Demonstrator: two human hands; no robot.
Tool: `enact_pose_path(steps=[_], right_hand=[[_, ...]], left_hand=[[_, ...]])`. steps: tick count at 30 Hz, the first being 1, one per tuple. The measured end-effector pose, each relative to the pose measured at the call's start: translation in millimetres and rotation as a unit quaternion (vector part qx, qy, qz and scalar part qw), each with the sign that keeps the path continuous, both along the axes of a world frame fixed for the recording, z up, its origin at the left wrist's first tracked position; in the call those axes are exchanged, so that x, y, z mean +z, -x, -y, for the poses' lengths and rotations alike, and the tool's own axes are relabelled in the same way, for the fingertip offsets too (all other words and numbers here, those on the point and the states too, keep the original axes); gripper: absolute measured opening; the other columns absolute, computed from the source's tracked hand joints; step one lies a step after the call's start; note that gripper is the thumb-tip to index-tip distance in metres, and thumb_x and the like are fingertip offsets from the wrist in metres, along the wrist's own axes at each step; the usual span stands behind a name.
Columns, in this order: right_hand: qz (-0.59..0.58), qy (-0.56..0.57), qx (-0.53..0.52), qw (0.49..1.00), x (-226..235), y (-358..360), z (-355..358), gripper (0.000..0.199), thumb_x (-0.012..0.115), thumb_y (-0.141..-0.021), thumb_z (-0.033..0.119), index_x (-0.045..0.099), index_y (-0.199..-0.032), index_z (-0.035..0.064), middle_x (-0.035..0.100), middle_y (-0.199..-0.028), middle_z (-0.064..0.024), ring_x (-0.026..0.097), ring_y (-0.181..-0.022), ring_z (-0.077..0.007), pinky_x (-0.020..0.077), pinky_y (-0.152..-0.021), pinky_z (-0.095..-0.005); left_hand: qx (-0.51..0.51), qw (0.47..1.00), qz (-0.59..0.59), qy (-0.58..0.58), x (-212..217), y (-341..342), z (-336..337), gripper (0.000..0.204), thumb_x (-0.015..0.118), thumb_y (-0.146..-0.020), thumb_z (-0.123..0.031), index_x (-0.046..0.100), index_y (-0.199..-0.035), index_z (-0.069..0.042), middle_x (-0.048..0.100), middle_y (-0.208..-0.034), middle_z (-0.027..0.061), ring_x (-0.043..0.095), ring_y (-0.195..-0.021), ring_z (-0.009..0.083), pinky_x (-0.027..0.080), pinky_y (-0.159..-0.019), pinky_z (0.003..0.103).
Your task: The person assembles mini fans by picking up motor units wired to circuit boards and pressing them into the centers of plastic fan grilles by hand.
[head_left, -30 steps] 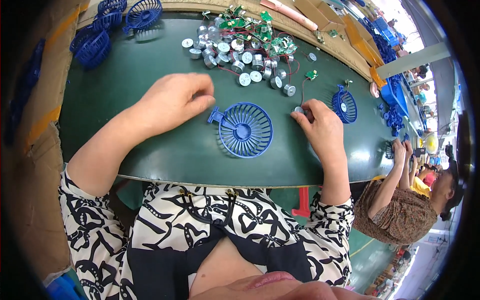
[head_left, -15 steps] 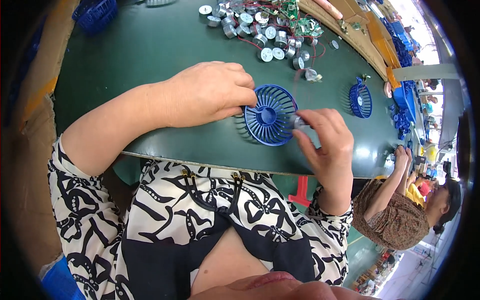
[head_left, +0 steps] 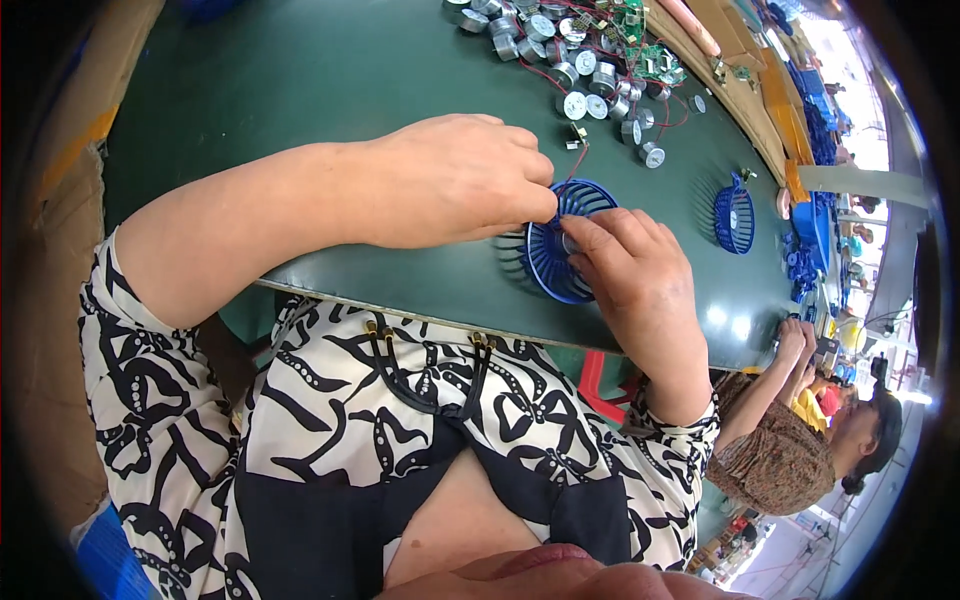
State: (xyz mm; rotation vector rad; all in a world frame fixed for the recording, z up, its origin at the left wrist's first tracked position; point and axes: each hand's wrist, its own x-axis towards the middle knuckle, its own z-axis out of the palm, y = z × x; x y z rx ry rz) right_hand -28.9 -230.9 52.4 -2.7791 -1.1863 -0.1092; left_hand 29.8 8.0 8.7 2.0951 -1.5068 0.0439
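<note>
A round blue fan grille (head_left: pixel 556 250) sits near the front edge of the dark green counter (head_left: pixel 330 90), right in front of the person. Both hands are on it. The left hand (head_left: pixel 455 180) comes in from the left, and its fingers (head_left: pixel 535 205) are curled and pinched tight at the top edge of the grille. The right hand (head_left: pixel 640 275) lies over the right half of the grille, with its fingers (head_left: pixel 600 235) bent down and pressed on the middle. You cannot tell if they hold a small part under them. A thin red wire (head_left: pixel 576 165) runs up from the grille toward the back.

Farther back on the counter is a heap of little round silver motors (head_left: pixel 575 75) with small green circuit boards (head_left: pixel 630 20) mixed in. A second blue grille (head_left: pixel 735 215) lies well apart to the right. Another person (head_left: pixel 790 440) in a brown patterned top sits at the far right end of the counter.
</note>
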Motion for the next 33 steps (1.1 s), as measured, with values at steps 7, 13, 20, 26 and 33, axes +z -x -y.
enact_pose_path(steps=[7,13,20,26,33], right_hand=[[-0.011,-0.003,-0.035,0.999,0.4,-0.6,-6.5,0.035,0.072,-0.08,0.021,0.063,-0.11,0.0067,0.06,-0.099,-0.007,0.06,-0.087,-0.0256,0.0456,-0.071,-0.0377],[-0.036,-0.062,0.029,0.997,-10.4,12.5,10.0,0.059,0.071,-0.08,0.038,0.06,-0.129,0.0063,0.057,-0.123,-0.0114,0.06,-0.099,-0.0287,0.0488,-0.081,-0.0391],[0.049,-0.039,0.032,0.998,-29.0,21.1,32.6,0.063,0.075,-0.073,0.029,0.06,-0.13,0.0074,0.057,-0.127,-0.0083,0.058,-0.1,-0.0247,0.0469,-0.085,-0.0385],[0.121,-0.046,-0.103,0.986,-39.9,6.7,79.6,0.053,0.078,-0.074,0.02,0.062,-0.122,0.0073,0.059,-0.12,-0.0088,0.058,-0.103,-0.0278,0.0456,-0.094,-0.0436],[0.229,-0.012,-0.294,0.928,-52.2,-26.4,168.5,0.04,0.075,-0.078,0.02,0.066,-0.115,0.0071,0.063,-0.112,-0.0087,0.059,-0.103,-0.0286,0.0458,-0.091,-0.0425]], left_hand=[[0.007,1.0,-0.004,-0.001,-0.6,-2.7,-4.3,0.02,0.071,-0.078,-0.01,0.062,-0.096,-0.006,0.063,-0.103,0.0095,0.06,-0.1,0.0285,0.049,-0.084,0.041],[0.002,1.0,-0.009,-0.004,4.4,-3.8,-5.9,0.021,0.07,-0.078,-0.012,0.061,-0.097,-0.007,0.062,-0.103,0.0094,0.059,-0.1,0.0294,0.049,-0.084,0.042],[0.01,0.995,0.046,0.083,11.3,-19.9,-6.0,0.035,0.073,-0.078,-0.015,0.063,-0.111,-0.009,0.061,-0.117,0.0121,0.059,-0.11,0.0324,0.049,-0.093,0.043],[0.422,0.87,0.242,0.079,10.5,-104.1,-92.4,0.049,0.064,-0.084,-0.004,0.056,-0.132,-0.009,0.054,-0.138,0.015,0.048,-0.13,0.0331,0.038,-0.11,0.041],[0.517,0.841,0.149,-0.054,-28.9,-154.4,-137.0,0.033,0.066,-0.088,-0.016,0.061,-0.116,0.0,0.062,-0.12,0.0183,0.056,-0.116,0.036,0.046,-0.098,0.042]])
